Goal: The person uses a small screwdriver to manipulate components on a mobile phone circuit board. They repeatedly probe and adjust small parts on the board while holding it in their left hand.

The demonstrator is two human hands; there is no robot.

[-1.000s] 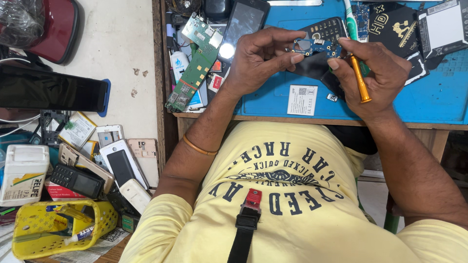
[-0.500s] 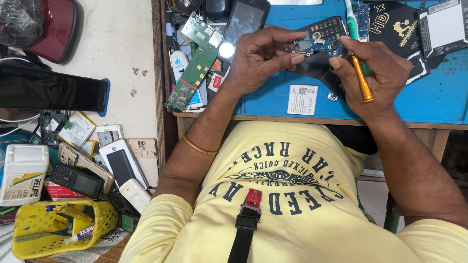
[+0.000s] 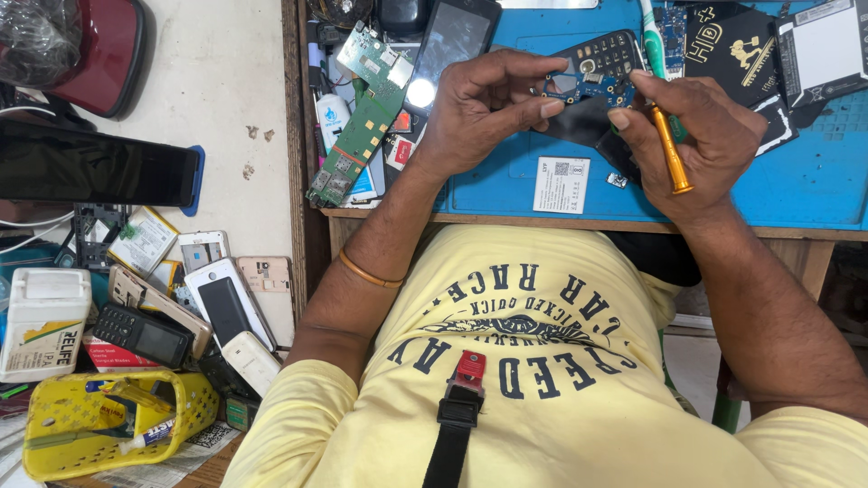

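Head view showed little change from a second before: the left hand [image 3: 479, 113] still pinched the blue keypad circuit board [image 3: 592, 72] above the desk [image 3: 506, 181]. The right hand [image 3: 701, 136] stayed closed around the orange screwdriver [image 3: 671, 149], its thumb now touching the board's edge.

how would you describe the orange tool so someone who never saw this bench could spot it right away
Start at the blue work mat on the wooden bench. Over its middle, both hands meet around a small blue circuit board. The right hand holds the orange screwdriver: a slim metallic orange rod pointing toward the board, the only orange tool there, unlike the green-and-white toothbrush beside it.
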